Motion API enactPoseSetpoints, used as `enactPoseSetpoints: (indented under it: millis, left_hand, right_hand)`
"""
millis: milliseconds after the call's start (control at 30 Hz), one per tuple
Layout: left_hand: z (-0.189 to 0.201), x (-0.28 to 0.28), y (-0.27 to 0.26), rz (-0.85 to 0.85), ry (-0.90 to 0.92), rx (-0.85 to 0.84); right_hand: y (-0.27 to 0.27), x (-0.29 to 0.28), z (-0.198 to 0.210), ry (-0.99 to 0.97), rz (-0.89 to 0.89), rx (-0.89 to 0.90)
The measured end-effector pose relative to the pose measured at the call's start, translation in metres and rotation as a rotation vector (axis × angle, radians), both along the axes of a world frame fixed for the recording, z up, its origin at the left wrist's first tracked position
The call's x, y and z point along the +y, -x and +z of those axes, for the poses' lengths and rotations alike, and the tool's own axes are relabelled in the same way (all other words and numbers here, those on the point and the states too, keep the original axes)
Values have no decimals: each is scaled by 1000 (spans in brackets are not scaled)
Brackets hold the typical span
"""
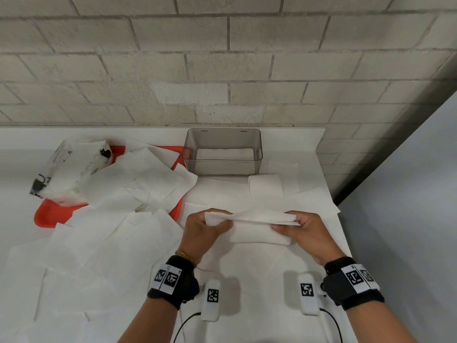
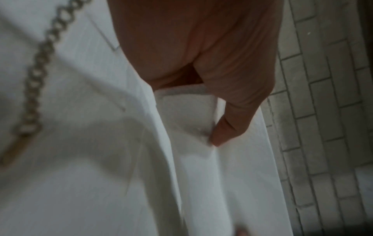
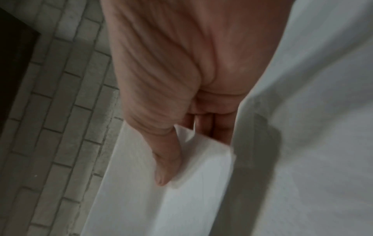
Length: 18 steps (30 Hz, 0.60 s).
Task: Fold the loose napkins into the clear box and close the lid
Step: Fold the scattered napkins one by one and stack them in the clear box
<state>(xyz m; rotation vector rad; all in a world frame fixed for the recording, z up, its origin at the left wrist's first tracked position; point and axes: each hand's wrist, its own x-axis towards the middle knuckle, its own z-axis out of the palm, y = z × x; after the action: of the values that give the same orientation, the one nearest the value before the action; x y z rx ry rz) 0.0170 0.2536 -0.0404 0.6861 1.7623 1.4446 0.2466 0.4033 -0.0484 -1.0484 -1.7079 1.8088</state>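
Observation:
A white napkin [image 1: 254, 217], folded into a long strip, hangs between both hands above the table. My left hand [image 1: 210, 222] pinches its left end and my right hand [image 1: 289, 225] pinches its right end. In the left wrist view the thumb [image 2: 224, 132] presses on the napkin [image 2: 187, 127]. In the right wrist view the thumb [image 3: 167, 166] lies on the napkin [image 3: 201, 159], with the fingers under it. A folded napkin [image 1: 259, 235] lies on the table just below the held one. The clear box [image 1: 222, 167] stands open at the back, with folded napkins [image 1: 223, 153] inside. No lid shows.
Several loose napkins [image 1: 118, 233] cover the table's left half and an orange tray [image 1: 50, 214]. A napkin packet [image 1: 66, 169] lies on the tray at far left. Another folded napkin [image 1: 265, 185] lies before the box. The table's right edge [image 1: 343, 233] is close to my right hand. A brick wall [image 1: 222, 70] stands behind.

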Motion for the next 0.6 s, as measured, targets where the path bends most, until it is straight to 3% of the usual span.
enactPoseSetpoints:
  millis: [133,367,467,600]
  left_hand:
    - [19,-5,25,-268,2,251]
    - [75,6,27,-583,1,345]
    - [87,9,22,-489,-56,272]
    - [73,4,13,-139,-285,-188]
  right_hand:
    - [-5,12,8,-113,79,-170]
    - [21,-9,49,-178,478,-317]
    - [29,-20,51,-114,461,-289]
    - [32,-28,49,2,318,-143]
